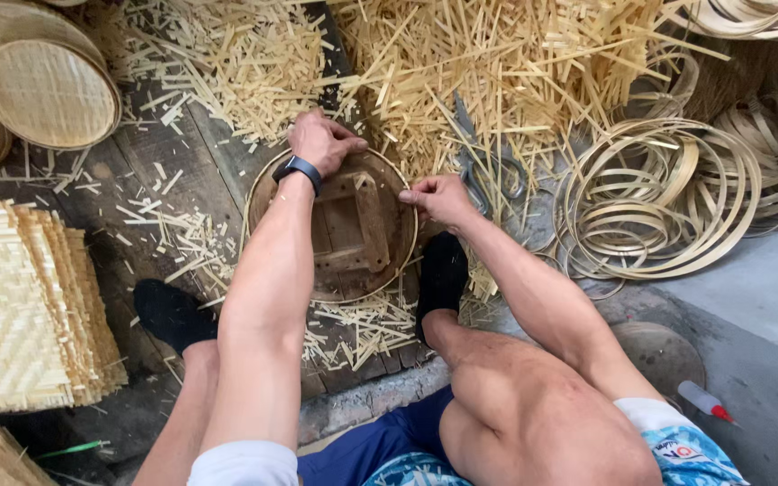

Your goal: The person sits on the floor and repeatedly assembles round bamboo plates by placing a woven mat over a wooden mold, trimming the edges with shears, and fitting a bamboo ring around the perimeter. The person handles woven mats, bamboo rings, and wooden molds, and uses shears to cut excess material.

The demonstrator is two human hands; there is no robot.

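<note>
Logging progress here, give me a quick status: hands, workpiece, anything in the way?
Both hands, left hand and right hand, pinch the bamboo hoop around the round wooden form. Scissors and bamboo offcuts lie just beyond.

- Our left hand (320,139) is stretched furthest forward, palm down, fingers curled and pressed together, thumb pointing to the right.
- Our left wrist carries a dark band (298,169) — it sits just behind the hand.
- Our left forearm runs straight down the middle of the view, bare, elbow near the left knee.
- Our right hand (437,197) sits lower and to the right, fingertips pinched together and pointing left — knuckles up.
- Our right forearm slants back toward the bent right knee.
- Both hands lie near each other, yet apart.
- Our feet, in dark socks (441,275), are planted either side of the arms.
</note>
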